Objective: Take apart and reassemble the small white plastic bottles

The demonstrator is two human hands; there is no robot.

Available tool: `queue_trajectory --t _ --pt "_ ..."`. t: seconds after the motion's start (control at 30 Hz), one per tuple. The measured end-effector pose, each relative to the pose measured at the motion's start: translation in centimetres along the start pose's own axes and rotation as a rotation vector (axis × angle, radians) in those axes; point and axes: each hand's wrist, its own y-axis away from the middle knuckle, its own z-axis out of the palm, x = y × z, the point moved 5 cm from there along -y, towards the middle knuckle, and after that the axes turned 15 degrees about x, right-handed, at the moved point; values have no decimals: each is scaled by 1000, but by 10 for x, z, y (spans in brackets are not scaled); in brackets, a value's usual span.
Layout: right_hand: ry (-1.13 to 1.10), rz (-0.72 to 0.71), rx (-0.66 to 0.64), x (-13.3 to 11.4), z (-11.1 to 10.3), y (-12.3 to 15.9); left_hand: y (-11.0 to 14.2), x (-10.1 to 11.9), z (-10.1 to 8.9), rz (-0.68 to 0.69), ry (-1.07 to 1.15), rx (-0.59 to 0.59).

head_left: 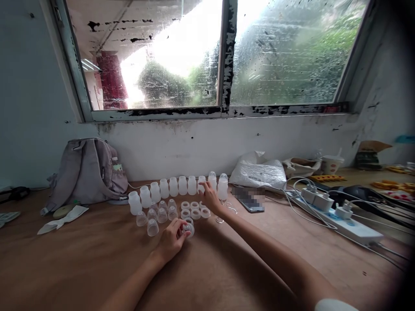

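Observation:
Near the front of the parts, my left hand (173, 237) is closed on a small clear, ring-based piece that looks like a bottle nipple in its collar (188, 230). My right hand (211, 199) reaches to the back row, its fingers around a frosted baby bottle (201, 179) and partly covering it. Several similar open-topped bottles (173, 186) stand in a curved row to its left. Two capped bottles (222, 188) stand at the right end. Clear dome-shaped caps (152, 227) sit in front of the row. White collars (195, 214) lie between my hands.
Thin clear rings (219, 220) and a phone (254, 203) lie right of my right hand. A power strip (350, 226) with cables stretches along the right. A plastic bag (259, 172) rests by the wall. At left are a grey backpack (87, 172) and a tissue (65, 219).

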Motion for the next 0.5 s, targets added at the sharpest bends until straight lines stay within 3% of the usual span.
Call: queue_trajectory --t 0.17,0.23,0.33,0.5 --pt "-234 -264 -217 -54 -40 66 1 2 -1 5 62 2" --pt "-283 -300 -258 -67 -52 88 2 2 -1 3 85 -14" --pt "-326 -284 -286 -72 -56 107 4 5 1 30 110 -47" --pt "-354 -261 -340 -68 -47 113 7 7 4 83 86 -67"
